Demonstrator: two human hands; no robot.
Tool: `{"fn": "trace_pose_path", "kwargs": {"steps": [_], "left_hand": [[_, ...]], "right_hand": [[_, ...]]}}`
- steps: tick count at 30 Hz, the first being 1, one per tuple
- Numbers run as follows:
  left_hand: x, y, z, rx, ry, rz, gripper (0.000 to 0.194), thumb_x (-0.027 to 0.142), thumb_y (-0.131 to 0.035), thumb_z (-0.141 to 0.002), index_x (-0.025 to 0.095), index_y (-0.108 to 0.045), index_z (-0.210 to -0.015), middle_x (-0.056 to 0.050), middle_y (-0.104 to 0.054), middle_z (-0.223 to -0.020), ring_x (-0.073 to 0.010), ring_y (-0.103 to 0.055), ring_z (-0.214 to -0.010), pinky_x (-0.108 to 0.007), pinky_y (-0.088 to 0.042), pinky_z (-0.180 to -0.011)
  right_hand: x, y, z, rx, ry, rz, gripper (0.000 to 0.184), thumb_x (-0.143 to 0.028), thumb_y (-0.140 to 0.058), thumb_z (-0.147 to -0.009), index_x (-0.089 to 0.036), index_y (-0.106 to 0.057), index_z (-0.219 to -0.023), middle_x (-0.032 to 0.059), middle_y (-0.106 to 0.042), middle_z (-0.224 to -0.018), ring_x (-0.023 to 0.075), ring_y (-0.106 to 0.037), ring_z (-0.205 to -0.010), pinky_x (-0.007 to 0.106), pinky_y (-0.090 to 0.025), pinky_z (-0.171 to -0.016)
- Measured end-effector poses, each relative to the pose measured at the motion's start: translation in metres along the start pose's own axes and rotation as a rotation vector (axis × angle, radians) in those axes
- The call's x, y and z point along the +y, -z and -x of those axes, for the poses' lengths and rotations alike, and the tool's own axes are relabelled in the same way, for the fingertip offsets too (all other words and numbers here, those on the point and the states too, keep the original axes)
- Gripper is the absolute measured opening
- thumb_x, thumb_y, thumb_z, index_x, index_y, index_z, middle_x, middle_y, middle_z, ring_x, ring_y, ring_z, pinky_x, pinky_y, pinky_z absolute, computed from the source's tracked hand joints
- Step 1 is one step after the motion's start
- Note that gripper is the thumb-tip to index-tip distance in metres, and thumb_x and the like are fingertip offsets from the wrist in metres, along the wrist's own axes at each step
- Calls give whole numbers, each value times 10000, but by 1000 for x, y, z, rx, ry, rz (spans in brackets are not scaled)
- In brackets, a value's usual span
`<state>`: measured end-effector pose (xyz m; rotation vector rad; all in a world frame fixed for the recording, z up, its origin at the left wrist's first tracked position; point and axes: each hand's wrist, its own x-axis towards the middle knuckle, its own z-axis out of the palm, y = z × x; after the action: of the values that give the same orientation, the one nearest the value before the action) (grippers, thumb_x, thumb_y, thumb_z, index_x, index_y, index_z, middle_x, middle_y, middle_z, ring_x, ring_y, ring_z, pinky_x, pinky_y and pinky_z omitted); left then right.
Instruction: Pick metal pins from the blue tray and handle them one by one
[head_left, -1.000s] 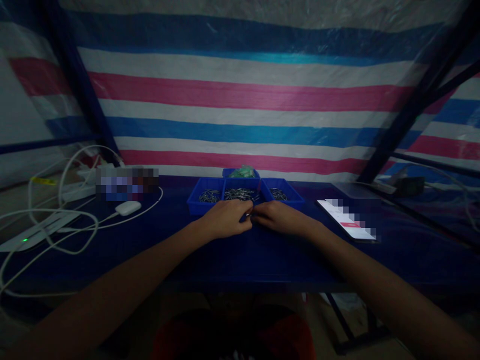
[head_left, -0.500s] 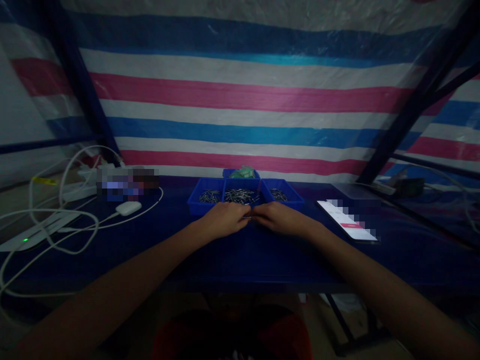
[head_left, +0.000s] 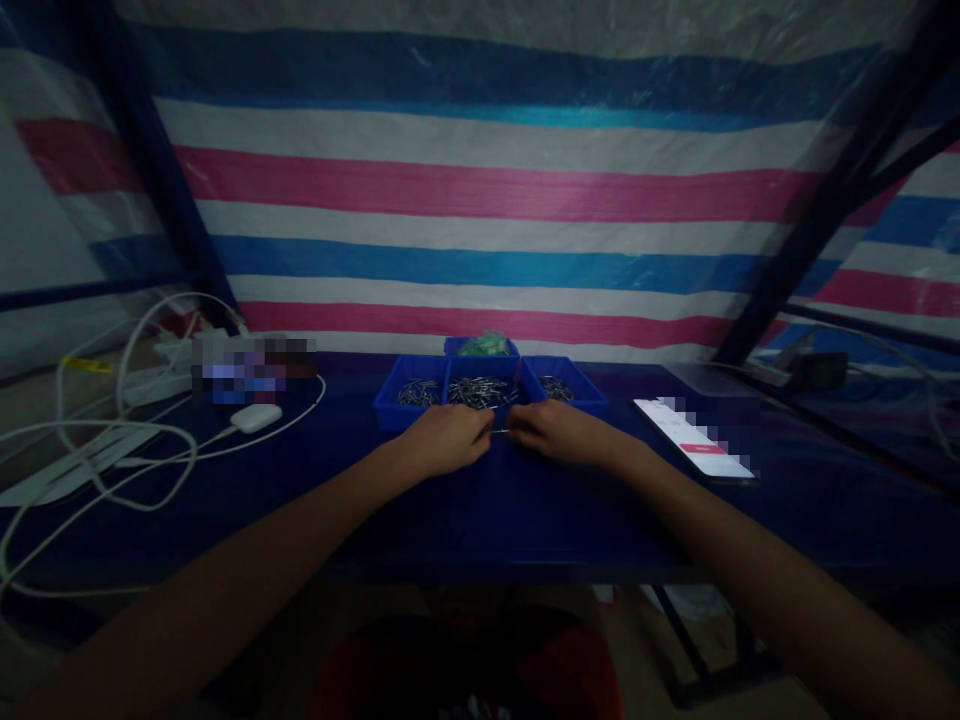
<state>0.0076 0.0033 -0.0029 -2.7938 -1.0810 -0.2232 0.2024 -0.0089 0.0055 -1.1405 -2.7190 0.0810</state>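
My left hand [head_left: 448,438] and my right hand [head_left: 553,431] face each other just in front of the blue bins, fingers closed in a pinch. A thin, shiny metal piece [head_left: 501,431] bridges the small gap between the fingertips; its ends are hidden in the fingers. Just beyond are a left blue bin [head_left: 385,408], a middle bin with a heap of small metal pins [head_left: 480,390], and a right blue bin [head_left: 596,400]. The left and right bins also hold small metal parts. Behind them, another bin holds green-tinted, crumpled plastic [head_left: 486,345].
A lit phone [head_left: 694,440] lies to the right on the blue table [head_left: 480,520]. On the left are tangled white cables [head_left: 161,505], a white adapter [head_left: 256,417] and a white flat device [head_left: 82,465]. A striped sheet [head_left: 480,190] hangs behind, between dark posts.
My hands have drawn slightly apart, so more of the thin metal piece shows between the fingertips. The bins and phone stay in place.
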Motion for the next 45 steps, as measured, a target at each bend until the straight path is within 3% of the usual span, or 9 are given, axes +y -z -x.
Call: {"fn": "trace_pose_path", "kwargs": {"steps": [11,45], "left_hand": [[0,1,0,-16,-3,-19,202,278,-330,-837,176,-480,-927,-58,-594,-763,-175,-555,-642,-269,-369,-518],[-4,-1,0,-54,12,20,162,293,-380,-785,200,-488,-862,-43,-579,-723,-177,-544,-619,-267,-347,-493]], "right_hand": [[3,-1,0,-15,54,-3,179,-218,-382,-849,-146,-546,-845,56,-613,-778,127,-546,-668,236,-373,-611],[4,-2,1,-25,-24,-36,69,-226,-452,-798,-167,-478,-821,24,-572,-699,122,-517,-603,232,-337,-538]]}}
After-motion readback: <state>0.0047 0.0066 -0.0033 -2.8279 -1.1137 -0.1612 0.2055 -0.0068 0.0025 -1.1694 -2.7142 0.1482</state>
